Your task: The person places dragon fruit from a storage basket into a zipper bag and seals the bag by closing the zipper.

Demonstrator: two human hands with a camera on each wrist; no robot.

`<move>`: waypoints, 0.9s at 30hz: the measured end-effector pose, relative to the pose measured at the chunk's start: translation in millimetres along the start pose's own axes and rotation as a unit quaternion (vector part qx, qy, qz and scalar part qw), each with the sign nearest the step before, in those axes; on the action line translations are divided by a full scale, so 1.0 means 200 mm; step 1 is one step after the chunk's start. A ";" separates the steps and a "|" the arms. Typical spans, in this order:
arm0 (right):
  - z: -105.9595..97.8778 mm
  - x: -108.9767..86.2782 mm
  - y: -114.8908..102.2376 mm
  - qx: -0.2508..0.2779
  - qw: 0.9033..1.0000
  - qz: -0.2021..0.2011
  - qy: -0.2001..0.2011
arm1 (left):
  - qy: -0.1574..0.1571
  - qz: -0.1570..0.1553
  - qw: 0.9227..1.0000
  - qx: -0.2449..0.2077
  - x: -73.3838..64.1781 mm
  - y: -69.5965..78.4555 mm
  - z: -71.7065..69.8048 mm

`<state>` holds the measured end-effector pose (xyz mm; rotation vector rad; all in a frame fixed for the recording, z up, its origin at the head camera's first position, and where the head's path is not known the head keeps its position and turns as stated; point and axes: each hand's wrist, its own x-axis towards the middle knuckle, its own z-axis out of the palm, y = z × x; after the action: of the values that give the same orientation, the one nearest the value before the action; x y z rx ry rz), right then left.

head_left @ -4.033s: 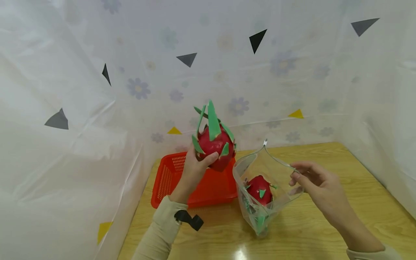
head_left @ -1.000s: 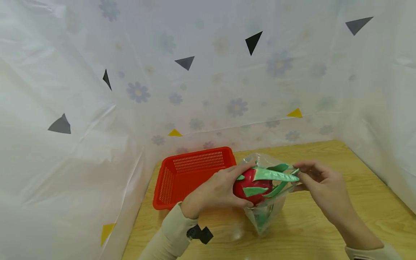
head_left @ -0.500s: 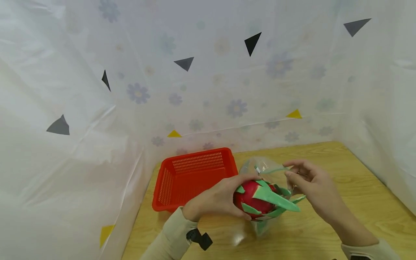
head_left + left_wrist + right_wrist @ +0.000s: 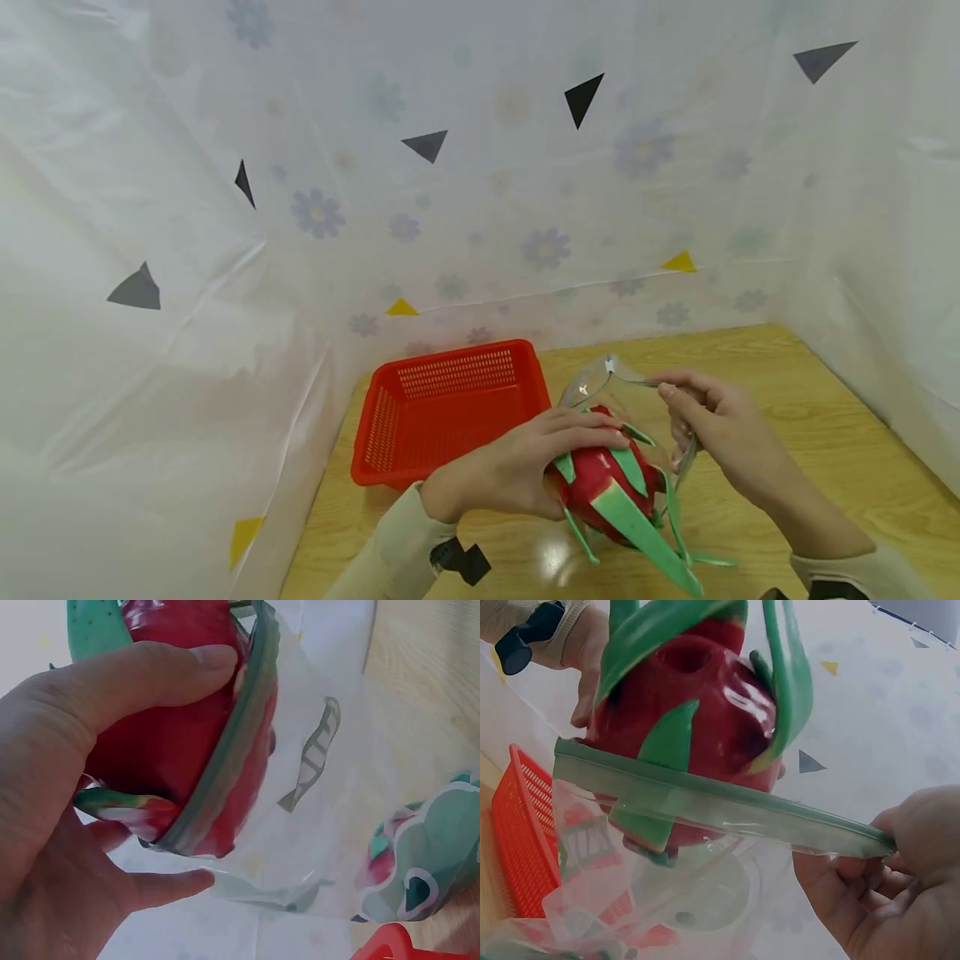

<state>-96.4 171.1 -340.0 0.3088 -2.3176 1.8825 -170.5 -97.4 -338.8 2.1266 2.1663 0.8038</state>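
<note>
My left hand (image 4: 510,467) grips a red dragon fruit (image 4: 600,487) with long green leaves, thumb and fingers around its side. In the head view the leaves point toward the near right. Its lower end sits at the mouth of a clear zip bag (image 4: 588,385); in the right wrist view the bag's green zip strip (image 4: 705,799) crosses in front of the fruit. My right hand (image 4: 731,446) pinches the bag's rim at the right. Through the film in the left wrist view, red and green parts of another dragon fruit (image 4: 381,866) show low in the bag.
A red plastic basket (image 4: 375,417) with slotted walls stands left of the bag on the wooden table (image 4: 810,417). Pale plastic sheeting (image 4: 525,167) with flowers and stuck-on triangles rises behind and along both sides.
From above the basket, the left hand has brought the dragon fruit right and down to the bag's mouth. Its leaves have swung from pointing right toward the near side. The right hand stays at the rim.
</note>
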 end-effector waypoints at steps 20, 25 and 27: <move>0.00 -0.03 -0.02 -0.023 1.000 -0.009 0.019 | 0.061 -0.059 0.994 -0.074 0.02 0.02 0.00; 0.00 -0.03 -0.02 0.011 1.000 0.020 0.006 | 0.070 -0.089 0.991 -0.075 0.01 -0.01 0.02; 0.00 -0.03 -0.01 0.048 0.998 0.028 -0.003 | 0.068 -0.100 0.989 -0.082 0.00 -0.02 0.02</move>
<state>-89.5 170.6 -339.1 0.2611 -2.2665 2.0265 -173.0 -95.6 -344.5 1.7944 2.2416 1.0933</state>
